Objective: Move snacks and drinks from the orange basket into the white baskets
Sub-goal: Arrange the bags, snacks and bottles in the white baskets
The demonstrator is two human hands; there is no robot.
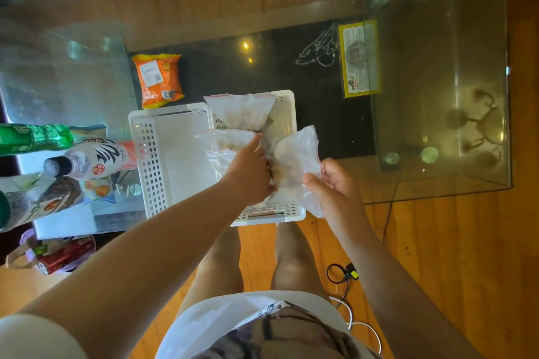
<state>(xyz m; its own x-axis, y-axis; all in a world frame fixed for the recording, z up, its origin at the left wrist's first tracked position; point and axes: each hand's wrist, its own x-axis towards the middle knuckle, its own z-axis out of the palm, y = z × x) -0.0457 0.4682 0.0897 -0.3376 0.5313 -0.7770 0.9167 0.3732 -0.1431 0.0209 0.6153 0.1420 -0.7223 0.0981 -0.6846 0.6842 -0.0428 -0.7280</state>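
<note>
Two white perforated baskets stand side by side at the glass table's near edge: the left basket point(151, 154) and the right basket point(287, 114). Above the right one, my left hand point(250, 166) grips a bunch of clear zip bags point(242, 111) filled with brownish snacks. My right hand point(332, 181) holds another clear snack bag point(297, 154) by its lower edge, touching the bunch. An orange snack packet point(159, 80) lies on the table behind the left basket. The orange basket is not in view.
At the left lie a green bottle point(35, 137), a white bottle point(90, 160) and small snack packets point(96, 189). A red can point(65, 255) sits in a bag on the floor. A yellow-framed card point(360, 58) lies under the glass. Cables point(341, 272) trail on the wooden floor.
</note>
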